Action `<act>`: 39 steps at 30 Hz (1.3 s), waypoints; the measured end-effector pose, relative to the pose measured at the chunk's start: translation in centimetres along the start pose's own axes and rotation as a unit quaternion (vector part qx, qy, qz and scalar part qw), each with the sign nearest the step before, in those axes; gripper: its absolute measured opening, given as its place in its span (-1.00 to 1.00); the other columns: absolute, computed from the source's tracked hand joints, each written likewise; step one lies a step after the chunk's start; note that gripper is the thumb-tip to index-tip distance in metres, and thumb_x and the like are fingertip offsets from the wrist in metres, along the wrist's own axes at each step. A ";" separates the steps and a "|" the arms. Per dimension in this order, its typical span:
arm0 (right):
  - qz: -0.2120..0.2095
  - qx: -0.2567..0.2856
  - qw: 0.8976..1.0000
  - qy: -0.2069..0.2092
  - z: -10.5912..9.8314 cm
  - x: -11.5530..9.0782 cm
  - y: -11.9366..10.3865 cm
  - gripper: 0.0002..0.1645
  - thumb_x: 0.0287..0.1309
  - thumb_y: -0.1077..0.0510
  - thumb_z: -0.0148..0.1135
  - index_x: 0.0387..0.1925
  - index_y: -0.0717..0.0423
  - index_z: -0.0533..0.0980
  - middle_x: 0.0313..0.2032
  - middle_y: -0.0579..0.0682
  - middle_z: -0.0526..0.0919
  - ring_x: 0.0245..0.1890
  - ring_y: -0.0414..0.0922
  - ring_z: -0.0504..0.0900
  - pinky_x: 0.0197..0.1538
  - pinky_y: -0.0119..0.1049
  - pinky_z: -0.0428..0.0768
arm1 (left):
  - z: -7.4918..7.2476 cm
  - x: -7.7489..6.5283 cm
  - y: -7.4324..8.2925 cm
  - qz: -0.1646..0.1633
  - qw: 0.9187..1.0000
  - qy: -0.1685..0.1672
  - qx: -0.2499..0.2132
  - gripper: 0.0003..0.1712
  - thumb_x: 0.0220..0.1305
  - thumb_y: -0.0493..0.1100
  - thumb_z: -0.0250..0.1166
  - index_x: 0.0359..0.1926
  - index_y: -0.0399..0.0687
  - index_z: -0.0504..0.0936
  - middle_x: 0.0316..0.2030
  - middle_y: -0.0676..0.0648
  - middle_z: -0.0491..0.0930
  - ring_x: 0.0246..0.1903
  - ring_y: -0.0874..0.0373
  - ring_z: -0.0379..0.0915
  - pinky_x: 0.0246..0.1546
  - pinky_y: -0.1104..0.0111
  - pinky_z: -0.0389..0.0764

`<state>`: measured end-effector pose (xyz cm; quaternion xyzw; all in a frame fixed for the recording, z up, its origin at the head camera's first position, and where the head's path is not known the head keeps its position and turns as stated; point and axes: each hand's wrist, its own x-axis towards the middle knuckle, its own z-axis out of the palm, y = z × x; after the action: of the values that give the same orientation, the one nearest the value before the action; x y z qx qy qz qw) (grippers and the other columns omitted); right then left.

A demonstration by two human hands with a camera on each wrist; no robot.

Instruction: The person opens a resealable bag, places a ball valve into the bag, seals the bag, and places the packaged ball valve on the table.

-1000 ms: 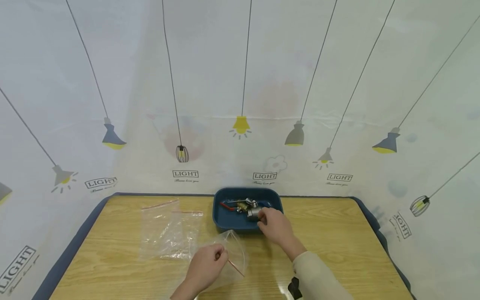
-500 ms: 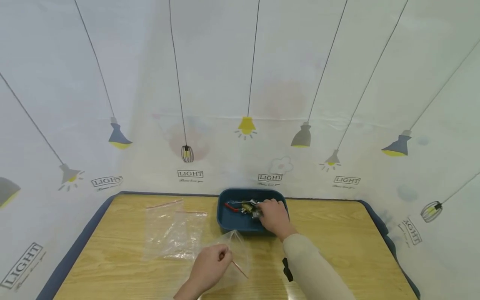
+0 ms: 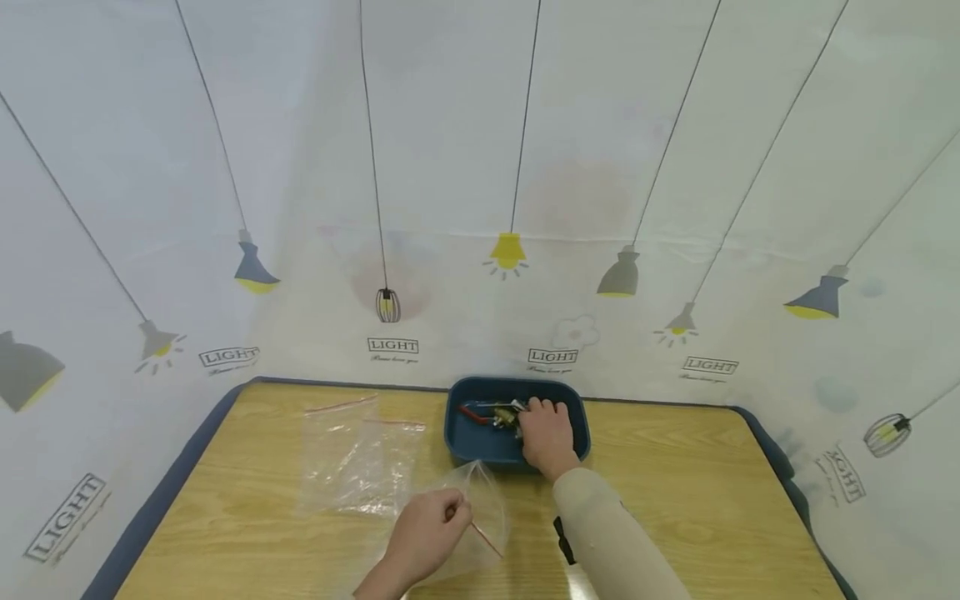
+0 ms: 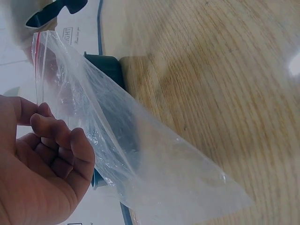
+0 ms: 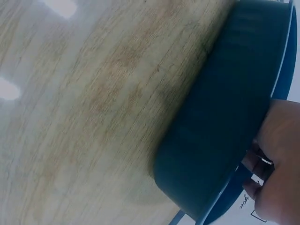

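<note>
My left hand (image 3: 429, 533) pinches the edge of a clear zip bag (image 4: 154, 154), beside its red-striped seal. The bag hangs partly open over the table in the left wrist view. My right hand (image 3: 547, 435) reaches into the blue basin (image 3: 459, 448). Its curled fingers grip a grey metal fitting (image 5: 267, 161), of which little more than a glint shows in the right wrist view; the hand covers the rest. To the left of those fingers lie a red lever handle (image 3: 472, 414) and a brass fitting (image 3: 504, 417), with other shiny metal pieces.
Two more clear zip bags (image 3: 352, 467) lie flat and overlapping on the wooden table (image 3: 247, 492), left of the basin. Behind the table's far edge hangs a pale cloth (image 3: 450, 167) printed with lamps.
My right hand has moved deeper into the basin and over the grey metal fitting, now mostly covered. My left hand keeps its pinch on the bag. The head view has shifted slightly.
</note>
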<state>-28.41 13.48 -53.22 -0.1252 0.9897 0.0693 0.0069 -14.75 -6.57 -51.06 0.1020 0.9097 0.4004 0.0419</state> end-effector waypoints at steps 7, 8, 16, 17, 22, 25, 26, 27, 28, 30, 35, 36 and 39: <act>-0.009 -0.062 0.998 -0.012 -0.2 0.2 0.0 -0.92 0.03 0.04 0.29 -0.41 -0.10 0.56 -0.20 -0.02 0.43 -0.20 -0.01 0.33 0.01 -0.01 0.23 | 0.0 -0.1 0.1 0.007 1.000 0.001 -0.007 -0.60 0.23 -0.07 0.10 -0.73 0.10 0.28 -0.80 0.19 0.10 -0.78 0.36 -0.02 -0.73 0.50 0.08; -0.017 -0.070 0.997 -0.012 -0.3 0.3 -0.1 -0.94 0.03 0.05 0.29 -0.42 -0.10 0.56 -0.19 -0.03 0.44 -0.20 -0.01 0.33 0.01 -0.01 0.23 | 0.0 -0.1 0.1 0.007 1.000 0.002 -0.008 -0.60 0.24 -0.07 0.10 -0.73 0.10 0.27 -0.80 0.19 0.10 -0.78 0.36 -0.02 -0.73 0.50 0.08; -0.073 -0.129 0.989 -0.007 -0.1 0.9 -0.1 -0.84 -0.02 0.12 0.33 -0.32 -0.14 0.61 -0.09 -0.13 0.55 -0.16 -0.04 0.34 -0.01 -0.07 0.21 | -0.1 -0.1 0.0 0.002 1.000 0.002 -0.009 -0.59 0.24 -0.06 0.09 -0.74 0.13 0.27 -0.80 0.20 0.10 -0.79 0.35 -0.03 -0.73 0.49 0.07; -0.078 -0.133 0.988 -0.008 -0.1 1.0 -0.1 -0.85 -0.01 0.12 0.33 -0.32 -0.14 0.61 -0.11 -0.13 0.56 -0.18 -0.04 0.34 -0.02 -0.08 0.21 | -0.1 -0.1 0.1 0.001 1.000 0.002 -0.009 -0.60 0.23 -0.06 0.09 -0.74 0.13 0.27 -0.80 0.20 0.10 -0.79 0.35 -0.03 -0.73 0.49 0.07; -0.076 -0.146 0.986 -0.014 -0.2 1.1 -0.4 -0.89 0.03 0.11 0.29 -0.33 -0.11 0.61 -0.19 -0.10 0.55 -0.24 -0.04 0.32 -0.05 -0.09 0.21 | -0.2 -0.2 0.3 -0.001 1.000 0.002 -0.013 -0.60 0.23 -0.07 0.09 -0.74 0.14 0.28 -0.81 0.20 0.11 -0.79 0.35 -0.03 -0.74 0.49 0.08; -0.067 -0.156 0.985 -0.018 -0.3 1.2 -0.4 -0.89 0.02 0.12 0.29 -0.33 -0.11 0.61 -0.22 -0.10 0.54 -0.25 -0.04 0.32 -0.04 -0.09 0.21 | -0.3 -0.2 0.3 0.001 1.000 0.002 -0.017 -0.60 0.24 -0.07 0.09 -0.74 0.14 0.28 -0.80 0.20 0.11 -0.79 0.35 -0.02 -0.74 0.49 0.08; -0.067 -0.157 0.985 -0.017 -0.3 1.2 -0.4 -0.89 0.02 0.13 0.30 -0.33 -0.10 0.61 -0.24 -0.09 0.54 -0.26 -0.04 0.32 -0.05 -0.09 0.22 | -0.3 -0.2 0.3 0.000 1.000 0.002 -0.019 -0.60 0.24 -0.07 0.09 -0.74 0.13 0.28 -0.80 0.20 0.11 -0.79 0.35 -0.02 -0.74 0.49 0.08; -0.067 -0.156 0.985 -0.016 -0.3 1.2 -0.3 -0.88 0.01 0.13 0.30 -0.33 -0.10 0.60 -0.25 -0.09 0.55 -0.27 -0.04 0.32 -0.05 -0.09 0.22 | -0.3 -0.2 0.3 0.000 1.000 0.002 -0.020 -0.60 0.24 -0.07 0.08 -0.74 0.13 0.28 -0.80 0.19 0.11 -0.79 0.35 -0.02 -0.74 0.49 0.08; -0.068 -0.154 0.986 -0.015 -0.4 1.3 -0.2 -0.89 0.01 0.12 0.31 -0.34 -0.09 0.60 -0.27 -0.08 0.55 -0.28 -0.04 0.32 -0.06 -0.09 0.22 | -0.3 -0.2 0.3 0.000 1.000 0.002 -0.019 -0.60 0.24 -0.07 0.08 -0.74 0.13 0.28 -0.80 0.19 0.12 -0.79 0.35 -0.02 -0.73 0.49 0.08; -0.068 -0.150 0.986 -0.014 -0.3 1.2 0.1 -0.92 0.04 0.08 0.29 -0.36 -0.08 0.59 -0.31 -0.07 0.54 -0.30 -0.04 0.31 -0.08 -0.10 0.22 | -0.3 -0.2 0.3 0.002 1.000 0.006 -0.016 -0.60 0.24 -0.07 0.08 -0.74 0.12 0.28 -0.80 0.20 0.12 -0.79 0.36 -0.02 -0.73 0.49 0.08; -0.049 -0.101 0.994 0.014 -0.3 0.8 1.3 -0.72 -0.03 -0.13 0.31 -0.43 -0.02 0.58 -0.36 -0.02 0.54 -0.29 -0.01 0.38 -0.06 -0.09 0.27 | -0.4 -0.3 0.1 0.003 1.000 0.010 -0.011 -0.61 0.24 -0.08 0.08 -0.73 0.11 0.29 -0.80 0.20 0.13 -0.78 0.36 -0.01 -0.72 0.50 0.10; -0.045 -0.085 0.995 0.023 -0.3 0.6 1.5 -0.66 -0.07 -0.17 0.33 -0.43 -0.01 0.59 -0.36 0.00 0.55 -0.28 0.00 0.41 -0.04 -0.07 0.29 | -0.4 -0.3 0.1 0.001 1.000 0.008 -0.011 -0.61 0.24 -0.07 0.08 -0.73 0.11 0.29 -0.80 0.19 0.13 -0.78 0.35 -0.01 -0.72 0.50 0.10; -0.032 -0.048 0.997 0.042 -0.5 0.1 2.0 -0.57 -0.14 -0.24 0.35 -0.39 0.01 0.58 -0.34 0.02 0.57 -0.24 0.03 0.45 -0.02 -0.03 0.32 | -0.5 -0.3 -0.1 -0.007 1.000 0.005 -0.012 -0.60 0.24 -0.06 0.08 -0.73 0.12 0.28 -0.79 0.19 0.13 -0.78 0.35 -0.01 -0.72 0.50 0.10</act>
<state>-28.99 15.33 -52.49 -0.1594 0.9802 0.1106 -0.0384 -14.56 -7.05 -50.82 0.0930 0.9056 0.4118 0.0411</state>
